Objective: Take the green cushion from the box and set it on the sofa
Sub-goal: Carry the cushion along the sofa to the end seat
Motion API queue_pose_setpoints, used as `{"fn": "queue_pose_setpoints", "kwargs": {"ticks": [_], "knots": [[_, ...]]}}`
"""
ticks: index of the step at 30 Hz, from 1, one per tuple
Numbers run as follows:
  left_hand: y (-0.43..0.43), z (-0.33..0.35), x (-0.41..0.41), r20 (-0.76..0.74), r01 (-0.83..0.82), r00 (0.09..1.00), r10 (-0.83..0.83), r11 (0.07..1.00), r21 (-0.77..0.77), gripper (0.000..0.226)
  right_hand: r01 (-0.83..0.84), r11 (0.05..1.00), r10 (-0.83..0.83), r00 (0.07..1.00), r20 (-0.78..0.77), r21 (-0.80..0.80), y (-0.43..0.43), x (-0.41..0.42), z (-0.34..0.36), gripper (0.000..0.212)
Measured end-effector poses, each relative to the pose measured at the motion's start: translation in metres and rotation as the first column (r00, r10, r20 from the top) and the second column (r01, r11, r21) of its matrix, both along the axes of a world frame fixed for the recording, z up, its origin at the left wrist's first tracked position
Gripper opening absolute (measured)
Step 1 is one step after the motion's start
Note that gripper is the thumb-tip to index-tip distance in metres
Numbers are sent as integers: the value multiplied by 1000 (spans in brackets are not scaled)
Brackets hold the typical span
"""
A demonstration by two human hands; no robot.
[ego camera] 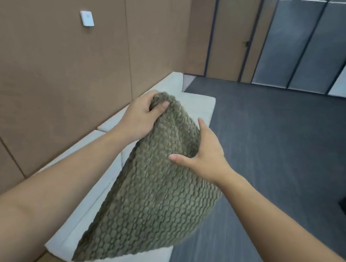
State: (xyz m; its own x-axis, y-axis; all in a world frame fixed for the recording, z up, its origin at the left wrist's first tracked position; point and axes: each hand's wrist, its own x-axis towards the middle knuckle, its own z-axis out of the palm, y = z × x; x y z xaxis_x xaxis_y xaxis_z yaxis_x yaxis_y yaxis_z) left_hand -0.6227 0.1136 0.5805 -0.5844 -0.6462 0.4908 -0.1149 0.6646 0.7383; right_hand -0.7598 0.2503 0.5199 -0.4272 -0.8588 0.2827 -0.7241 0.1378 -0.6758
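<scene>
Both hands grip the green cushion [156, 185] above the sofa [197, 105]: left hand [140, 120] clenching its top corner, right hand [206, 154] its edge.

This looked like an office waiting room. A long pale sofa [194, 105] sat against a brown panel wall [44, 71] at nine o'clock. The dark grey floor [286, 144] was carpet. At one o'clock stood tall glass walls [304, 49] with dark frames. A small white box [87, 18] hung on the wall.
</scene>
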Motion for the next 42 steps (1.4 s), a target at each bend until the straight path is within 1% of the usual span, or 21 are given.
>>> {"fn": "queue_pose_setpoints", "kwargs": {"ticks": [2, 3, 4, 6, 8, 9, 10, 14, 15, 18, 20, 23, 25, 29, 33, 36, 39, 42], "knots": [[-6, -1, -52, -15, 37, 999, -37, 999, 0, 20, -34, 999, 34, 996, 79, 0, -2, -53, 5, 131], [-11, -2, -80, -24, 67, 997, -67, 998, 7, 20, -56, 998, 57, 988, 143, -10, -5, -80, 6, 128], [-16, -2, -109, -31, 101, 994, -101, 995, 15, 17, -70, 997, 74, 975, 207, -26, -10, -108, 8, 118], [-27, -3, -161, -33, 154, 988, -153, 987, 41, 10, -49, 997, 64, 953, 296, -59, -20, -157, 11, 88], [-40, 0, -209, -36, 170, 985, -169, 984, 49, 10, 2, 998, 22, 942, 335, -70, -35, -205, 13, 58], [-46, 1, -230, -36, 169, 985, -168, 984, 49, 11, 6, 998, 18, 935, 355, -66, -44, -227, 13, 49], [-54, 0, -249, -39, 161, 986, -159, 986, 48, 13, 3, 998, 19, 930, 366, -60, -54, -248, 13, 45], [-84, -6, -302, -34, 59, 998, -57, 997, 56, 24, -23, 998, 46, 927, 373, -65, -99, -306, 10, 41], [-91, -10, -309, -36, 25, 999, -22, 998, 65, 23, -43, 997, 60, 931, 359, -56, -112, -316, 5, 40], [-115, -30, -331, -15, -90, 996, 91, 993, 81, 17, -105, 994, 105, 957, 271, -14, -155, -347, -13, 47], [-134, -47, -355, 17, -183, 983, 182, 980, 80, 17, -192, 981, 184, 957, 226, 16, -188, -378, -32, 48], [-155, -63, -381, 94, -286, 955, 281, 957, 44, 16, -280, 958, 268, 949, 168, 55, -228, -412, -52, 40], [-173, -71, -407, 145, -359, 924, 354, 933, 7, 16, -373, 922, 355, 920, 166, 100, -256, -442, -63, 31], [-202, -76, -455, 220, -491, 847, 484, 871, -26, 10, -553, 812, 502, 825, 259, 187, -306, -491, -72, 36], [-229, -81, -489, 229, -627, 761, 606, 778, 25, 4, -670, 709, 603, 738, 301, 221, -348, -521, -76, 35], [-256, -88, -509, 256, -685, 713, 652, 727, 56, 9, -724, 647, 645, 686, 337, 239, -378, -539, -83, 42], [-292, -101, -529, 285, -729, 671, 684, 678, 90, 18, -761, 589, 669, 647, 366, 272, -418, -564, -93, 48], [-337, -113, -556, 298, -767, 628, 719, 637, 79, 15, -794, 543, 701, 607, 373, 273, -465, -590, -101, 49]]}}
